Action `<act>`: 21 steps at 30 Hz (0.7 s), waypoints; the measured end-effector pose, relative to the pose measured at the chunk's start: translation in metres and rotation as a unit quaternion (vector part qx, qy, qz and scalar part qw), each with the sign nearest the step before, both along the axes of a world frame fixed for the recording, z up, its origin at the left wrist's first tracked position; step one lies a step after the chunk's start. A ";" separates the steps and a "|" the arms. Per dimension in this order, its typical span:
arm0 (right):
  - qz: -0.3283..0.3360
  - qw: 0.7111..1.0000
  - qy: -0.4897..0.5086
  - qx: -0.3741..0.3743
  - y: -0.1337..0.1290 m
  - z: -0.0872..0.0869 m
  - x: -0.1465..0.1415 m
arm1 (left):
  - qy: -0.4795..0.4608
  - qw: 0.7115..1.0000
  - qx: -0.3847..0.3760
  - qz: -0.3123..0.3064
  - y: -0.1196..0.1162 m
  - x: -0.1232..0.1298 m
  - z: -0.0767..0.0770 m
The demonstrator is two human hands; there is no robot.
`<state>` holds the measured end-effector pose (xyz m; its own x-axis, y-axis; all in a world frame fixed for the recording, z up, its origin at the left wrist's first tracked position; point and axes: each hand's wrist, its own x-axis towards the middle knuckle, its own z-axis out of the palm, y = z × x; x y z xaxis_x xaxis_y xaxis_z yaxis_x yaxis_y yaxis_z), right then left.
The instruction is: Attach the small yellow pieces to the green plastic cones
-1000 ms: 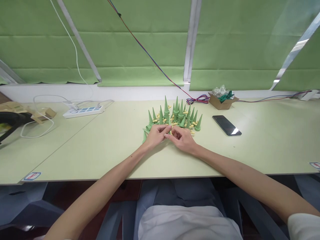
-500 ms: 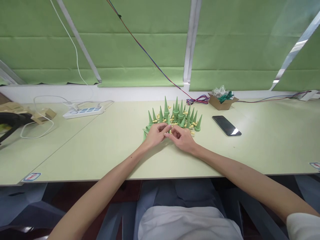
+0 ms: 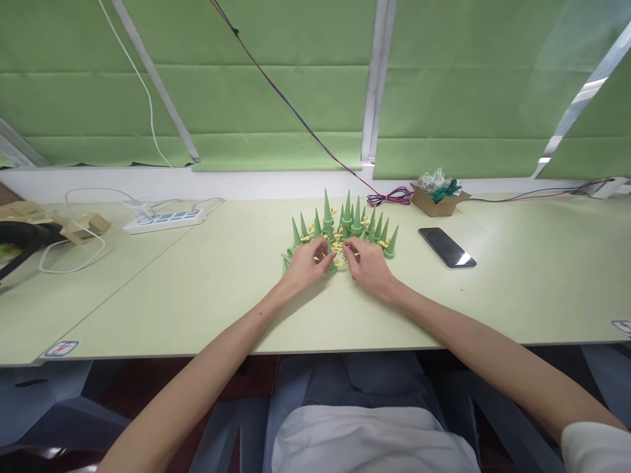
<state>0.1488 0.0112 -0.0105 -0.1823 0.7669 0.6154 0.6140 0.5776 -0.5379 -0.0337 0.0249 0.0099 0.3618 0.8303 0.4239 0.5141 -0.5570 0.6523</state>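
My left hand (image 3: 305, 264) is curled around a light green cone (image 3: 330, 248) at the front of a cluster, its thumb and fingers on either side. A yellow piece sticks out near that cone's base. My right hand (image 3: 371, 264) is over small yellow pieces (image 3: 338, 247) between the cones, thumb and index finger slightly apart; I see nothing held there. Several green cones (image 3: 328, 215) with round bases stand upright behind both hands, some with yellow pieces at the base. A few cones beside my left hand lie tilted and are partly hidden.
A black phone (image 3: 446, 247) lies to the right. Behind it stands a small cardboard box (image 3: 436, 202) with clear plastic and green material, beside a coiled red and blue cable (image 3: 392, 197). At left are a white power strip (image 3: 165, 222) and wooden-looking blocks (image 3: 86, 228).
My hands were together at the front cone and have parted. The right hand has moved a little right and back toward the yellow pieces. My left hand has barely moved.
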 end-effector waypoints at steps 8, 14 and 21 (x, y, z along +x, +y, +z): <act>-0.018 0.994 -0.110 -0.013 0.004 -0.001 0.003 | 0.010 0.999 0.035 0.011 0.002 0.000 0.001; -0.025 0.981 -0.184 -0.060 0.001 0.001 0.005 | 0.030 0.998 0.059 0.017 0.004 -0.001 0.000; -0.030 0.977 -0.202 -0.061 0.001 0.002 0.004 | -0.043 0.997 0.039 0.053 -0.003 0.000 0.008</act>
